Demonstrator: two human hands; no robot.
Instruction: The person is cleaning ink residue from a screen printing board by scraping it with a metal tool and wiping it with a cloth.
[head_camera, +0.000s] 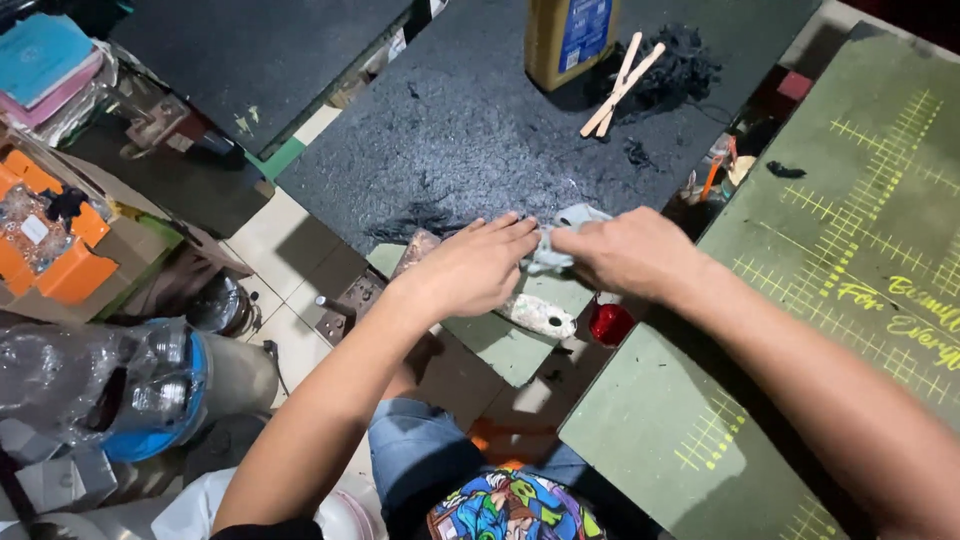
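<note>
Hands meet at the near edge of the dark desk (470, 120): the left hand (470, 268) and the right hand (628, 250) each pinch a pale grey rag (556, 250) stretched between them. Farther back on the desk stand a yellow bottle (568, 38) and two wooden sticks (622, 72), just beside it.

**Work surfaces, what sat on them**

Black textured board (470, 130), ink-smeared, carried a yellow bottle w/ blue label (570, 38) at far edge, two crossed wooden sticks (622, 84) just beside it, and a black ink blob (680, 62) under/behind the sticks. Green cutting mat (800, 330) on the right had yellow grid markings + one small black smear (786, 170). Second dark board (260, 55) sat at far left.
</note>
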